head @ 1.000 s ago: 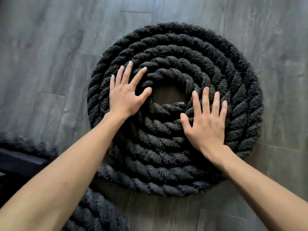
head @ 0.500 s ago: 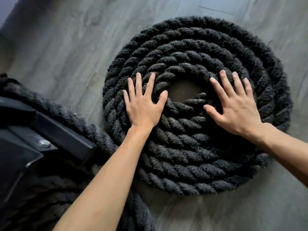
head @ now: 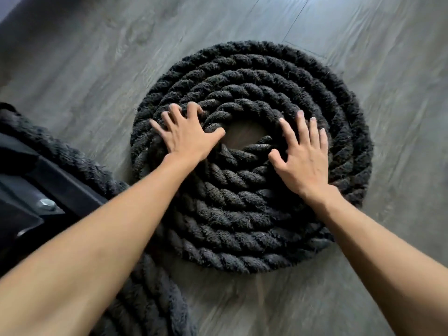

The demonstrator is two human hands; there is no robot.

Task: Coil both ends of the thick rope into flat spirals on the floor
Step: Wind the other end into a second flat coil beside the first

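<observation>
Grey wood-grain planks make up the floor, and the thick black rope is laid on it as 1 flat spiral of several tight turns, with a small bare gap left at the centre. From the spiral's near-left rim the rope is led off under the left forearm toward a loose heap beside a black metal frame. Whether the other end has been coiled cannot be told.

The step in hand is judged to be the tightening of the inner turns. It would be done best with pressure kept downward and even on both sides while the turns are twisted about the centre, so that no turn is lifted over its neighbour and the gap is closed.

Both arms are stretched forward, palms down. The left hand is pressed on the turns left of the gap, fingers spread, tips bent into the grooves, thumb reached to the gap's edge. The right hand is laid flat on the right, fingers fanned away. Each grip is kept wide; nothing is enclosed.
</observation>
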